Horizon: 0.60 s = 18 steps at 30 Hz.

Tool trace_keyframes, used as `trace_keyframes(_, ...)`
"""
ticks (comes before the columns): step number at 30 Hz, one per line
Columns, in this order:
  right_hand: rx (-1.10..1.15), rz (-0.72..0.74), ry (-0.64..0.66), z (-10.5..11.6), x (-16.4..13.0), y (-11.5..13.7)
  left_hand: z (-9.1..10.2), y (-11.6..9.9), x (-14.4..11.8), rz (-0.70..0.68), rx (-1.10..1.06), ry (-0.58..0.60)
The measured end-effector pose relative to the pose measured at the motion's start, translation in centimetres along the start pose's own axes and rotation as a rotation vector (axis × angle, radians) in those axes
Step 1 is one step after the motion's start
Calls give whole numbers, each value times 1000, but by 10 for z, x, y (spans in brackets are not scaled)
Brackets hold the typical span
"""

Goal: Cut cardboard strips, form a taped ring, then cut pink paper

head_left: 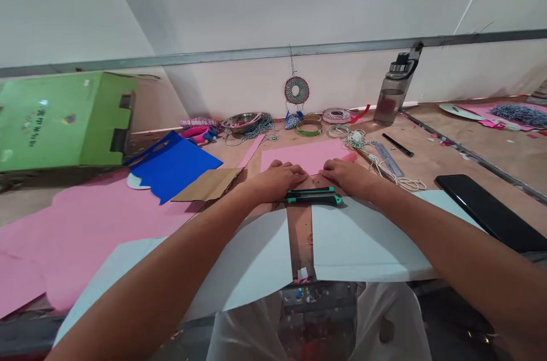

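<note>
Both of my hands press down on the near edge of a pink paper sheet [305,155] in the middle of the table. My left hand [276,180] lies flat on its left corner, my right hand [349,176] on its right corner. Neither hand grips anything. Just in front of my wrists lies a green and black utility knife [315,196]. Two white sheets [363,238] sit under my forearms, one on each side of a gap.
A blue paper piece [173,166], brown card [209,184] and large pink sheet [81,224] lie left, beside a green box [60,119]. Behind are string rings [309,127], a metal bowl [241,121], a water bottle [391,96], a ruler [387,158], a pen [398,145]. A black phone [487,210] lies right.
</note>
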State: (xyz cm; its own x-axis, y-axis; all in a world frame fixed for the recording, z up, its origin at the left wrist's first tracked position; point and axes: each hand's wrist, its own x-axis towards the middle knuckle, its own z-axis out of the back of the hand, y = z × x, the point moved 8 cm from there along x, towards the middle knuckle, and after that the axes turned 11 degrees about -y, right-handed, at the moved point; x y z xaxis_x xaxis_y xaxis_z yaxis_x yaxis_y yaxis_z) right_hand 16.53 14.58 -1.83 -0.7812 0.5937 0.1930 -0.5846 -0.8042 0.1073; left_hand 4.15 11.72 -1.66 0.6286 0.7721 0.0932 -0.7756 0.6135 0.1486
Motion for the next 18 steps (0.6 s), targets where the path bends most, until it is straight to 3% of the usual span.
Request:
trace_keyframes(6, 12, 60, -54, 3, -9, 3, 2, -2, 0, -29, 10, -6)
trace_keyframes(18, -48, 1, -56, 3, -17, -16, -7, 4, -1, -2, 37, 25)
